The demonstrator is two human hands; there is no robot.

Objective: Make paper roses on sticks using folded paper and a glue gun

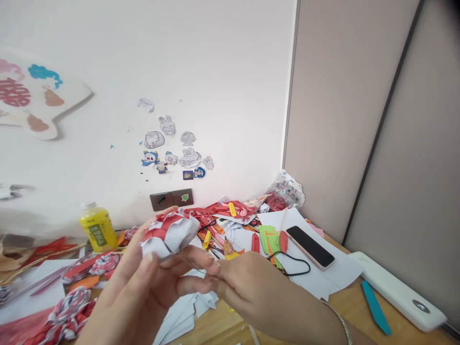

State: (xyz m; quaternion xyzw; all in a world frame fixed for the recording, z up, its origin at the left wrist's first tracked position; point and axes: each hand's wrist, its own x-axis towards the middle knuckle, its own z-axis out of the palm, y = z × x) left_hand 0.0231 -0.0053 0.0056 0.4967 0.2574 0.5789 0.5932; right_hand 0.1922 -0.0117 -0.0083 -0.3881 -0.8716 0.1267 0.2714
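A red and white folded-paper ball point(171, 232) rests in my left hand point(138, 287), raised above the table, with the fingers wrapped round its underside and the thumb against its near face. A thin dark strand runs from the ball's lower edge toward my fingertips. My right hand point(257, 285) is closed in a pinch, its fingertips meeting those of the left hand just right of the ball. What the right fingers grip is hidden between the hands. Below them lie white paper strips point(179, 316), partly covered by my left hand.
A yellow-labelled bottle point(97, 229) stands at left among twisted red and white paper pieces point(72, 306). Coloured scraps point(230, 215) heap along the wall. Right of my hands lie a phone point(311, 246) on white sheets, a black cord loop point(300, 273), a long white case point(398, 292) and a teal strip point(375, 306).
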